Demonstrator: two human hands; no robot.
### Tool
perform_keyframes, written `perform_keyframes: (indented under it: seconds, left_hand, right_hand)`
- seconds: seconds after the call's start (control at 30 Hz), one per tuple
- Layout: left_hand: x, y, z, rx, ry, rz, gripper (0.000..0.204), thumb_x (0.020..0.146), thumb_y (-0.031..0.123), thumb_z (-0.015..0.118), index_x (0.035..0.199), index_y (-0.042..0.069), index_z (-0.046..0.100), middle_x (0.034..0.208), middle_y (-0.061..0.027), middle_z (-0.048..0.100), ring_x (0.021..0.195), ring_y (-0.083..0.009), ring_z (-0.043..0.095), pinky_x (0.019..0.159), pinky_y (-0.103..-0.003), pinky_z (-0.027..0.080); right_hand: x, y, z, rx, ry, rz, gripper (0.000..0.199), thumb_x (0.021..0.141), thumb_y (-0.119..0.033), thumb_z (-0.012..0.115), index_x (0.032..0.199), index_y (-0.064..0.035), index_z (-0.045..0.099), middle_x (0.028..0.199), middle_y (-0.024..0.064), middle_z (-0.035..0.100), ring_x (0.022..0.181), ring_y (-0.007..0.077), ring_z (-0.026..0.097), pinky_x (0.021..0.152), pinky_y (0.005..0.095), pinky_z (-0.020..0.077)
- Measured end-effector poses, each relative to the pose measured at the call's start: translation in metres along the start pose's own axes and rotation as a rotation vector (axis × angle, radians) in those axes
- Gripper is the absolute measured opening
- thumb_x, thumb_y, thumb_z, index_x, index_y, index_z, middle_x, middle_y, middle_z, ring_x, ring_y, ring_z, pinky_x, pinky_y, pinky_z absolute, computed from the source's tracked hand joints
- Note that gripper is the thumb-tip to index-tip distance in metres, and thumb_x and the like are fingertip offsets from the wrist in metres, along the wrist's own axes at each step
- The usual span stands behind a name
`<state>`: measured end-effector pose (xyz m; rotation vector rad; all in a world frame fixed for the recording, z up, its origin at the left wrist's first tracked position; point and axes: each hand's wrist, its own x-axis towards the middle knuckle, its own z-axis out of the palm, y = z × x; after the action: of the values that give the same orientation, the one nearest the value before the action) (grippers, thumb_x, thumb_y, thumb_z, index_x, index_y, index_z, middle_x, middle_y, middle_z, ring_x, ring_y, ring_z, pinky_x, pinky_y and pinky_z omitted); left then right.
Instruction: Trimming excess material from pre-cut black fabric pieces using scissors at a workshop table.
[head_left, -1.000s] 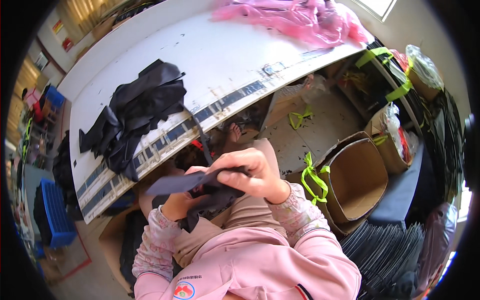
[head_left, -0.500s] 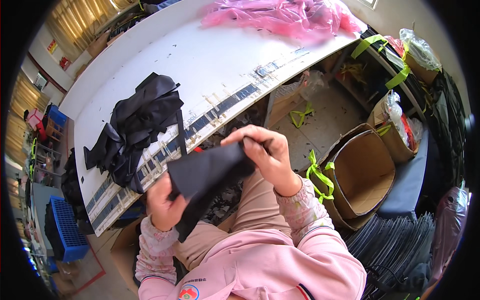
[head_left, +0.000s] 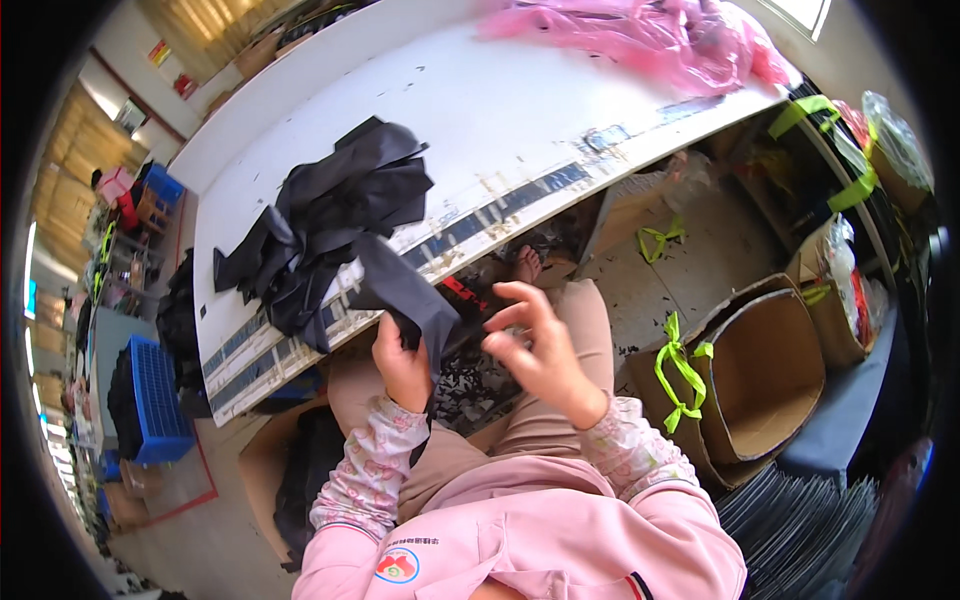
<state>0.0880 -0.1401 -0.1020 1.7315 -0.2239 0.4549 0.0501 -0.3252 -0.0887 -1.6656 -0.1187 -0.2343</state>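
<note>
My left hand (head_left: 402, 370) is closed on a black fabric piece (head_left: 408, 298) at the table's near edge. The piece runs up from my thumb and fingers toward the table, its far end meeting the pile. A heap of black fabric pieces (head_left: 335, 195) lies loosely on the white table (head_left: 480, 110). Above my lap, to the right of that piece, my right hand (head_left: 545, 360) is raised with its fingers bent and spread, and nothing shows in it. Some dark cloth also shows below my left wrist, partly hidden by the sleeve.
A pink plastic bag (head_left: 650, 40) lies at the table's far side. To my right stand an open cardboard box (head_left: 770, 370) with a yellow-green ribbon (head_left: 680, 375) and a stack of thin dark sheets (head_left: 800, 530). A blue crate (head_left: 160, 405) is at left. Dark scraps litter the floor.
The black piece was stretched between both hands; now only my left hand holds it, nearer the pile. My right hand has come off it and opened. The whole view has shifted.
</note>
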Motion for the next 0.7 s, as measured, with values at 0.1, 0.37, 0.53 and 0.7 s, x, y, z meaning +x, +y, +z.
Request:
perform_keyframes:
  seconds: [0.1,0.37,0.53,0.7]
  left_hand:
    - [0.004,-0.005,0.01,0.15,-0.017,0.33,0.021,0.08,0.013,0.068,0.098,0.002,0.062,0.082,-0.013,0.066,0.073,-0.0306,0.066,0.067,-0.036,0.05]
    - [0.024,0.026,0.021,-0.044,-0.119,0.251,0.023,0.091,0.004,0.059,0.113,-0.002,0.053,0.106,-0.0069,0.06,0.095,-0.0141,0.058,0.083,-0.03,0.048]
    - [0.043,0.024,-0.005,-0.689,-0.212,-0.167,0.025,0.097,0.012,0.054,0.121,0.004,0.055,0.12,-0.0055,0.061,0.109,-0.0154,0.057,0.098,-0.033,0.043]
    - [0.024,-0.007,-0.016,-0.828,-0.16,-0.439,0.03,0.093,0.011,0.06,0.122,0.005,0.056,0.122,-0.0036,0.06,0.11,-0.0171,0.057,0.099,-0.031,0.041]
  right_hand:
    - [-0.003,-0.025,0.025,0.108,-0.125,-0.099,0.076,0.073,-0.024,0.081,0.134,-0.0056,0.039,0.096,0.0135,0.063,0.087,0.0229,0.064,0.078,0.034,0.0505]
    - [0.021,-0.027,0.004,0.136,-0.027,-0.31,0.044,0.083,0.004,0.064,0.125,0.0009,0.052,0.104,0.0092,0.063,0.092,0.0128,0.06,0.083,0.0264,0.0493]
    - [0.041,-0.001,-0.028,0.417,0.073,-0.079,0.019,0.087,0.004,0.06,0.106,0.0018,0.058,0.091,0.0037,0.064,0.084,0.0075,0.056,0.076,0.023,0.0477]
    - [0.032,0.058,-0.018,-0.038,0.002,-0.029,0.016,0.086,-0.013,0.07,0.087,0.0009,0.061,0.066,0.0118,0.053,0.063,0.0104,0.038,0.058,0.031,0.0424]
